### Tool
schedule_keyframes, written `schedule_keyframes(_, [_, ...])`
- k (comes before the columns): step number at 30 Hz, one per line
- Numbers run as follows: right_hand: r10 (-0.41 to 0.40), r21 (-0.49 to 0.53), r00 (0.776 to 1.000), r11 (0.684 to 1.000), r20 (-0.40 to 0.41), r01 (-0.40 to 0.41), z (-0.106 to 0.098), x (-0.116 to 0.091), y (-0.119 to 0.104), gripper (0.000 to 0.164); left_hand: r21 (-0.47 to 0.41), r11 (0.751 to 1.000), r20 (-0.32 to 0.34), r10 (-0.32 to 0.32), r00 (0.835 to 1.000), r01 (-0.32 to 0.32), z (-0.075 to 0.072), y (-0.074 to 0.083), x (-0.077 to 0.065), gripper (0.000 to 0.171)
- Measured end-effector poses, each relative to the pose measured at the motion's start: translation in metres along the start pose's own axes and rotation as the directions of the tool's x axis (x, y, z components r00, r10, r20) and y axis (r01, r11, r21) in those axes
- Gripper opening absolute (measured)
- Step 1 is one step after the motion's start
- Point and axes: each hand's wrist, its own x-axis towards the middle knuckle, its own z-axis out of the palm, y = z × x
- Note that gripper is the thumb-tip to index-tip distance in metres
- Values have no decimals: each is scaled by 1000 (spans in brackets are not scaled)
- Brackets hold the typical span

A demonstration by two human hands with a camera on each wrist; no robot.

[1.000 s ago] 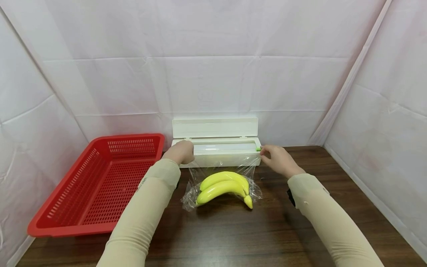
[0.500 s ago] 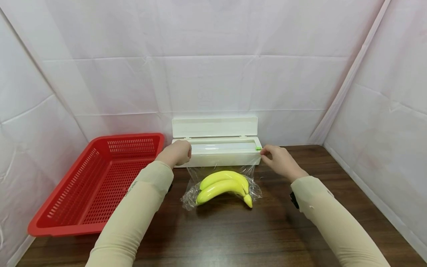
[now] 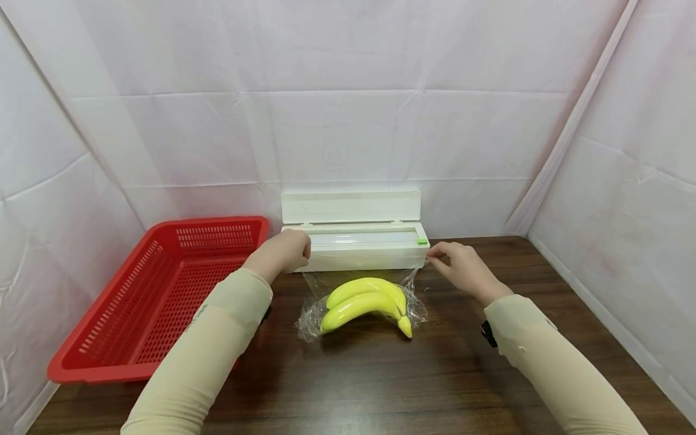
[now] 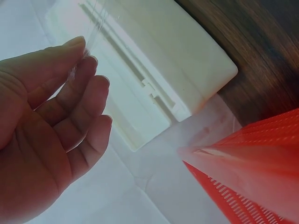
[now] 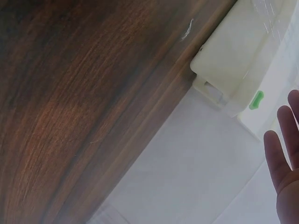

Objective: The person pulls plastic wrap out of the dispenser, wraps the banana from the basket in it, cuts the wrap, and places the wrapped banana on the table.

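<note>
My left hand (image 3: 278,252) is at the left end of a white plastic-wrap dispenser (image 3: 356,261), whose lid (image 3: 350,206) stands up at the back. In the left wrist view its thumb and forefinger pinch clear plastic wrap (image 4: 96,23). At the dispenser's right end, beside the green cutter slider (image 3: 422,241), my right hand (image 3: 462,269) pinches the wrap's other side; the right wrist view shows only some of its fingers (image 5: 278,156). The wrap slopes from the hands to a bunch of yellow bananas (image 3: 361,307) lying in front, with crumpled film (image 3: 310,320) around it.
A red plastic basket (image 3: 147,371) stands on the left, its rim partly behind my left sleeve. White cloth walls (image 3: 348,139) close off the back and sides of the dark wooden table (image 3: 391,380).
My left hand has moved slightly left, and the right hand slightly right and down. Both keep hold of the plastic wrap. The bananas and the basket have stayed in place.
</note>
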Motion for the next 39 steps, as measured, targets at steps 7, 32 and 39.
schedule_keyframes(7, [-34,10,999,999,-17,34,-2,-8,-1,13,-5,998,-24,54,998,-55,0,3,-10,8])
schedule_keyframes(32, [-140,-7,987,990,74,141,-2,-33,-4,23,-14,998,56,56,997,-55,11,12,-32,13])
schedule_keyframes(39, [-168,-50,979,983,117,174,2,-38,-2,25,-3,996,130,88,988,-88,11,19,-33,14])
